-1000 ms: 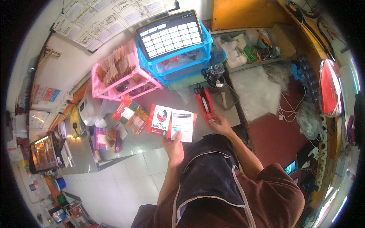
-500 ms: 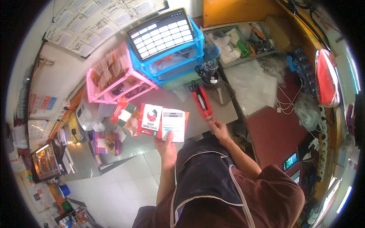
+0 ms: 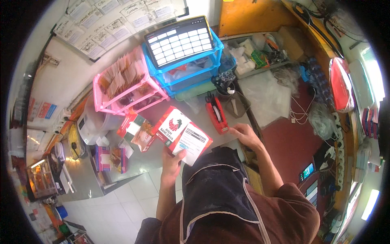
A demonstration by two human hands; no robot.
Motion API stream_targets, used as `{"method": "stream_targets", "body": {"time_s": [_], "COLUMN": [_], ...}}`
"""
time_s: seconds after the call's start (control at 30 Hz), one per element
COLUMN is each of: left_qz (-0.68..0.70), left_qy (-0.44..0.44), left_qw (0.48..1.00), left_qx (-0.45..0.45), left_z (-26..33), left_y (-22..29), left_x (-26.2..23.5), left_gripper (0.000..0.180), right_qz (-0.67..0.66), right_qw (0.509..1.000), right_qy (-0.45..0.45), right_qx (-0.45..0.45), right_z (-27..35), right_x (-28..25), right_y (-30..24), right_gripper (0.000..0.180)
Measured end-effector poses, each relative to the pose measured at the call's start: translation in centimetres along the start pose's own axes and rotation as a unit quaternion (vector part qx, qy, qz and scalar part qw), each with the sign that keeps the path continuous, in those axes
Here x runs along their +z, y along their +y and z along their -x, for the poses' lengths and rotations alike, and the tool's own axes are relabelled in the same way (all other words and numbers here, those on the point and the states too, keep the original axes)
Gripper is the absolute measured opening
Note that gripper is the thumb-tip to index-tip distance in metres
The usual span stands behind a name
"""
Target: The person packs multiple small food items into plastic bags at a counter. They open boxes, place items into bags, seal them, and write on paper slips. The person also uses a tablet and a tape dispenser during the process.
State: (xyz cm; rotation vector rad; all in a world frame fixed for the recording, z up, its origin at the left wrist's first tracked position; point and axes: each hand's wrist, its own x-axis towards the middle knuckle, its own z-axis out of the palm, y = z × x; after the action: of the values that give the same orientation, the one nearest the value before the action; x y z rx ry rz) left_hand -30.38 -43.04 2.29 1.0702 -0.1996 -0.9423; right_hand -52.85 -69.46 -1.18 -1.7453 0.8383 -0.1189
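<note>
The right hand (image 3: 243, 133) has slid beside the tape dispenser (image 3: 216, 114), fingers loose — left hand (image 3: 174, 156) grips the red-and-white box (image 3: 181, 133).

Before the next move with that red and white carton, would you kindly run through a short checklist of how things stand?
1. Left hand grips the red and white cardboard carton from below: ok.
2. Carton held off the grey metal counter: ok.
3. Right hand empty, fingers beside the red tape dispenser: ok.
4. Right hand touching the dispenser: cannot tell.
5. Counter space left of the carton free: not ok, small printed boxes lie there.
6. Carton flaps closed: cannot tell.
</note>
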Motion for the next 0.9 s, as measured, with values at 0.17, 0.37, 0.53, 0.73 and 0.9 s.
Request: {"method": "stream_targets", "body": {"time_s": [0.17, 0.37, 0.53, 0.73, 0.9], "left_qz": [-0.065, -0.057, 0.067, 0.086, 0.092], "left_qy": [-0.072, -0.105, -0.1, -0.054, -0.057], "left_qw": [0.995, 0.992, 0.992, 0.995, 0.994], "left_qx": [0.005, 0.027, -0.044, 0.003, 0.002], "left_z": [0.0, 0.0, 1.9, 1.9, 1.4], "left_y": [0.9, 1.7, 2.1, 1.1, 1.3], "left_x": [-0.3, -0.2, -0.2, 0.5, -0.6], "left_gripper": [0.074, 0.076, 0.069, 0.067, 0.059], "right_qz": [-0.007, 0.116, 0.016, 0.119, 0.051], "right_qw": [0.97, 0.965, 0.981, 0.979, 0.981], "right_qy": [-0.175, -0.222, -0.16, 0.153, 0.18], "right_qx": [-0.169, -0.073, -0.111, 0.059, 0.048], "right_z": [0.4, -1.2, -4.6, -5.4, -3.7], "right_x": [0.6, 1.8, 3.9, 7.2, 8.1], "right_y": [-12.9, -15.5, -8.3, 2.2, 6.5], "right_gripper": [0.034, 0.044, 0.058, 0.057, 0.052]}}
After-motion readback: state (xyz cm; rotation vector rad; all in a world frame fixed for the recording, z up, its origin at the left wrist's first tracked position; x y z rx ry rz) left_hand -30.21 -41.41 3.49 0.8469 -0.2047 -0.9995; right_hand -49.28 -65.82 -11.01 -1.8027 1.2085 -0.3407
